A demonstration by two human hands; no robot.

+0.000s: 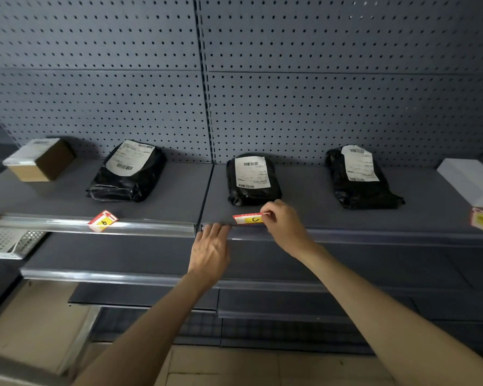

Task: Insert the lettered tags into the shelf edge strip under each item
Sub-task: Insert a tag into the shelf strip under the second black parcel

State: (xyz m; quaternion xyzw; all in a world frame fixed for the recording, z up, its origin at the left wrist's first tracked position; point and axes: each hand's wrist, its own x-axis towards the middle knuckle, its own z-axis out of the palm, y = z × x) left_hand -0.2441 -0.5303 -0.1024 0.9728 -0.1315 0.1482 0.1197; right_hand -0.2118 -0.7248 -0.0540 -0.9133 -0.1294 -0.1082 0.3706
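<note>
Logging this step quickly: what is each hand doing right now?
Left hand: open, fingertips resting on the shelf edge strip, holding nothing.
Right hand: closed, pinching the C tag at the strip.

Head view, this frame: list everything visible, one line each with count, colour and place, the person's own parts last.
black parcels: 3, black with white labels, top shelf, middle.
cardboard box: 1, brown with white top, top shelf, far left.
white box: 1, white, top shelf, far right.
tag C: 1, red, white and yellow, at the shelf edge under the middle parcel.
other tags: 3, red and yellow, on the strip at far left, under the left parcel and at far right.
shelf edge strip: clear, along the top shelf front.
basket: 1, white, perforated, lower left.
pegboard: grey, behind the shelves.
left hand: fingertips on the strip beside tag C.
right hand: grip on tag C's right end.
</note>
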